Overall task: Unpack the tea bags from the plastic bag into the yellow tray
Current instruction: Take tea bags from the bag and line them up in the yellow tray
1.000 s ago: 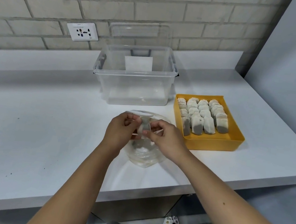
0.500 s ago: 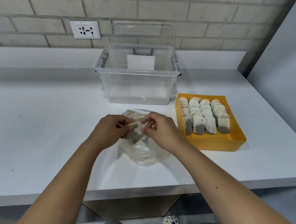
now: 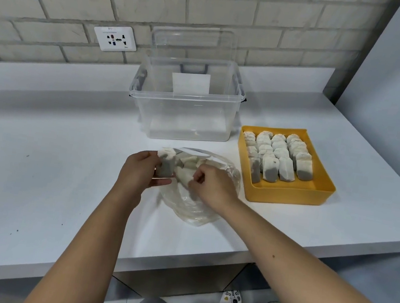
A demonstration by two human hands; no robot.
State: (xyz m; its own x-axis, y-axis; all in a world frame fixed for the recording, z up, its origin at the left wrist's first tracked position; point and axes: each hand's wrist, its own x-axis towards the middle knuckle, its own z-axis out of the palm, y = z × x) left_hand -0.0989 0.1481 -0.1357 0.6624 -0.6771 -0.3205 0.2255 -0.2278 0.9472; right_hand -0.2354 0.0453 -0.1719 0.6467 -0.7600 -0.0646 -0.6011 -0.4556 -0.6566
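1. I saw the white counter (image 3: 34,178) running along a brick wall, with everything set on it.
2. A clear storage bin (image 3: 184,112) stood open at the back.
3. The yellow tray (image 3: 288,198) sat just right of the bin, with rows of tea bags (image 3: 278,155) filling its far part.
4. The plastic bag (image 3: 192,210) lay crumpled between the tray and my hands, its mouth open toward the bin and more pale tea bags showing inside.
5. My right hand (image 3: 214,187) rested on the bag with its fingers curled, pinching at the mouth. I could not tell whether they caught film or paper.
6. My left hand (image 3: 139,170) pinched one tea bag (image 3: 165,165) between thumb and fingers at the bag's mouth.
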